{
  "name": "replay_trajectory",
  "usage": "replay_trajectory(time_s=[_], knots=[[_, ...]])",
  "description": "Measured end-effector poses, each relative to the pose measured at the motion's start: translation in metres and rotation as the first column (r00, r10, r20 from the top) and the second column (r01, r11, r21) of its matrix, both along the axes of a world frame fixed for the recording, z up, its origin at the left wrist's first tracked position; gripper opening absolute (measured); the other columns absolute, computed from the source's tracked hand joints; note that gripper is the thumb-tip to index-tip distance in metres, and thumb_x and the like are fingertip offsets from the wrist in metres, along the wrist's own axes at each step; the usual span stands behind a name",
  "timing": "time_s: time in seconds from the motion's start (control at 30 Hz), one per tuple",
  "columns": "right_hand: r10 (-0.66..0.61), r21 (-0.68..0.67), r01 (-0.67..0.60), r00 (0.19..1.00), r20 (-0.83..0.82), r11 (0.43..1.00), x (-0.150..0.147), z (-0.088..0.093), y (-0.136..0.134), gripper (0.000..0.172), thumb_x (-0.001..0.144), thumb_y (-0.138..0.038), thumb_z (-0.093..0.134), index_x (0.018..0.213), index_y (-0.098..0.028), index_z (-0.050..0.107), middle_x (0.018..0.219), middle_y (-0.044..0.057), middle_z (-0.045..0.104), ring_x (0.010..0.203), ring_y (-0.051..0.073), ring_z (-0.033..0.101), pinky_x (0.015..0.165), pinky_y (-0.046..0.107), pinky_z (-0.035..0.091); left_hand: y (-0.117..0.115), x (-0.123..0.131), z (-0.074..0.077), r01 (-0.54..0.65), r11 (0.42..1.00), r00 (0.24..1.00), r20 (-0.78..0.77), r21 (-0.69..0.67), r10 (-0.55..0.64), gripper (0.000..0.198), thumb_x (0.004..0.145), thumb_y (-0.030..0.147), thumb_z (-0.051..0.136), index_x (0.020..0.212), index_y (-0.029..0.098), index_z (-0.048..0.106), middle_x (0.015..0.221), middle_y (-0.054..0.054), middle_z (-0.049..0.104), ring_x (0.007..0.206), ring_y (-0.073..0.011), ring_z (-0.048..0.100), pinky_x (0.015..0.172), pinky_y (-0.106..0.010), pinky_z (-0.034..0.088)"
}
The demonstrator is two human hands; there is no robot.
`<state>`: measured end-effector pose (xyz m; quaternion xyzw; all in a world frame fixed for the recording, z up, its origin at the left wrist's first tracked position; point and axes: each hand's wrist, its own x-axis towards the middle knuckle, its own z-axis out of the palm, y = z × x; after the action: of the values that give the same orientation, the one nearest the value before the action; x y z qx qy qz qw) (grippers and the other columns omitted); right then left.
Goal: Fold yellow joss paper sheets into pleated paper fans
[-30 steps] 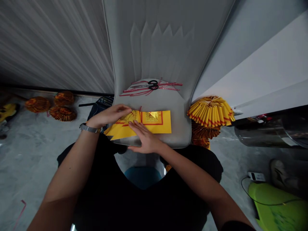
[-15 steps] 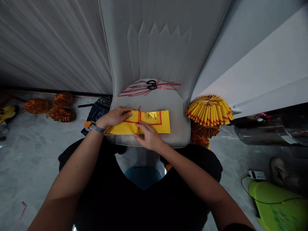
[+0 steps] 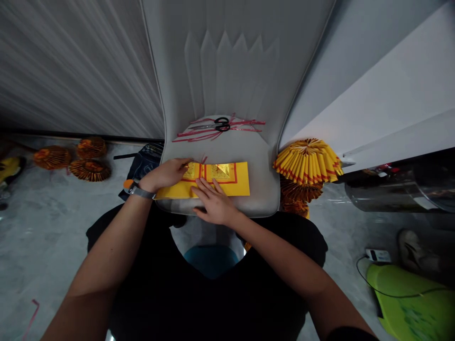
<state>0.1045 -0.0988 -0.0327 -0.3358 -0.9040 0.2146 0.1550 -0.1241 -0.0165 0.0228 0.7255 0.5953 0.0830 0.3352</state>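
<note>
Left hand [image 3: 164, 174] pressing yellow foil paper [image 3: 227, 185]; right hand [image 3: 215, 204] splayed on lower edge, seat rim [image 3: 259, 209] near.

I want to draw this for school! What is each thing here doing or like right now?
Left hand: lying on the paper's left part, fingers curled.
Right hand: open, fingers spread on the paper.
Yellow paper with red border: lying flat on the grey seat.
Scissors: closed, lying on pink strips.
Pink strips: loose, tangled.
Pleated yellow paper fan: spread round, beside the seat.
</note>
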Motion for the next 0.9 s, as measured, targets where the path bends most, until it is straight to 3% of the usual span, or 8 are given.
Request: replay_trajectory(time_s=[0.13, 0.2, 0.3, 0.37, 0.5, 0.63, 0.8, 0.9], knots=[[-0.013, -0.014, 0.013, 1.0, 0.01, 1.0, -0.003, 0.004, -0.001, 0.065, 0.096, -0.037, 0.069, 0.153, -0.014, 0.048, 0.168, 0.022, 0.04, 0.162, 0.034, 0.029, 0.133, 0.062, 0.016, -0.003, 0.023, 0.006, -0.116, 0.95, 0.993, 0.001, 0.291, 0.121, 0.049, 0.096, 0.033, 0.054, 0.14, 0.014, 0.065, 0.135, -0.016, 0.069, 0.129, -0.0338, 0.061, 0.12, -0.049, 0.042], [-0.025, -0.016, 0.025, 1.0, 0.007, 1.0, -0.004, 0.005, -0.002, 0.063, 0.095, -0.035, 0.069, 0.151, -0.015, 0.049, 0.166, 0.022, 0.044, 0.16, 0.034, 0.033, 0.132, 0.063, 0.018, -0.004, 0.042, 0.007, -0.061, 0.914, 0.996, 0.087, 0.402, 0.029, 0.042, 0.1, 0.03, 0.05, 0.136, 0.016, 0.066, 0.133, -0.013, 0.067, 0.131, -0.0299, 0.059, 0.122, -0.048, 0.041], [-0.018, -0.013, 0.018, 1.0, 0.023, 1.0, -0.005, 0.005, -0.002, 0.057, 0.094, -0.035, 0.069, 0.145, -0.014, 0.054, 0.153, 0.022, 0.059, 0.15, 0.036, 0.047, 0.131, 0.062, 0.02, -0.006, 0.067, -0.001, 0.122, 0.903, 0.966, 0.161, 0.413, -0.204, 0.038, 0.105, 0.026, 0.04, 0.13, 0.02, 0.068, 0.131, -0.01, 0.066, 0.127, -0.0236, 0.06, 0.118, -0.042, 0.045], [0.001, -0.02, 0.0, 0.999, 0.043, 1.0, -0.003, 0.005, 0.0, 0.055, 0.094, -0.037, 0.069, 0.142, -0.012, 0.057, 0.143, 0.022, 0.066, 0.143, 0.037, 0.054, 0.131, 0.062, 0.023, -0.007, 0.077, -0.013, 0.206, 0.898, 0.948, 0.148, 0.389, -0.281, 0.037, 0.106, 0.026, 0.039, 0.126, 0.02, 0.069, 0.13, -0.01, 0.066, 0.125, -0.0239, 0.062, 0.117, -0.043, 0.046], [0.074, -0.05, -0.072, 0.997, 0.03, 0.996, 0.006, 0.009, 0.006, 0.065, 0.093, -0.037, 0.071, 0.15, -0.013, 0.05, 0.148, 0.022, 0.062, 0.143, 0.036, 0.054, 0.13, 0.06, 0.027, -0.004, 0.077, -0.034, 0.145, 0.928, 0.961, 0.174, 0.343, -0.215, 0.034, 0.106, 0.028, 0.04, 0.119, 0.02, 0.071, 0.125, -0.01, 0.069, 0.122, -0.0241, 0.063, 0.115, -0.045, 0.048], [0.085, -0.075, -0.083, 0.996, 0.016, 0.994, 0.013, 0.014, 0.006, 0.07, 0.096, -0.036, 0.068, 0.157, -0.015, 0.041, 0.157, 0.021, 0.054, 0.149, 0.034, 0.049, 0.13, 0.057, 0.027, -0.005, 0.068, -0.04, 0.048, 0.919, 0.973, 0.19, 0.391, -0.132, 0.031, 0.105, 0.031, 0.044, 0.119, 0.021, 0.07, 0.126, -0.01, 0.069, 0.124, -0.0238, 0.062, 0.116, -0.044, 0.046], [0.022, -0.065, -0.019, 0.999, 0.04, 0.998, 0.008, 0.013, -0.001, 0.073, 0.091, -0.038, 0.075, 0.153, -0.013, 0.046, 0.154, 0.021, 0.057, 0.151, 0.036, 0.045, 0.132, 0.064, 0.013, -0.007, 0.063, -0.046, 0.143, 0.906, 0.987, 0.015, 0.399, -0.162, 0.036, 0.105, 0.029, 0.042, 0.128, 0.019, 0.067, 0.133, -0.013, 0.066, 0.127, -0.0275, 0.058, 0.119, -0.048, 0.041], [0.072, -0.085, -0.069, 0.997, 0.031, 0.994, 0.013, 0.018, 0.009, 0.061, 0.092, -0.041, 0.074, 0.145, -0.018, 0.055, 0.149, 0.017, 0.062, 0.145, 0.034, 0.051, 0.129, 0.061, 0.024, -0.005, 0.064, -0.048, 0.188, 0.915, 0.982, -0.051, 0.358, -0.182, 0.041, 0.106, 0.038, 0.045, 0.14, 0.022, 0.062, 0.142, -0.012, 0.061, 0.132, -0.0296, 0.056, 0.12, -0.05, 0.039]])
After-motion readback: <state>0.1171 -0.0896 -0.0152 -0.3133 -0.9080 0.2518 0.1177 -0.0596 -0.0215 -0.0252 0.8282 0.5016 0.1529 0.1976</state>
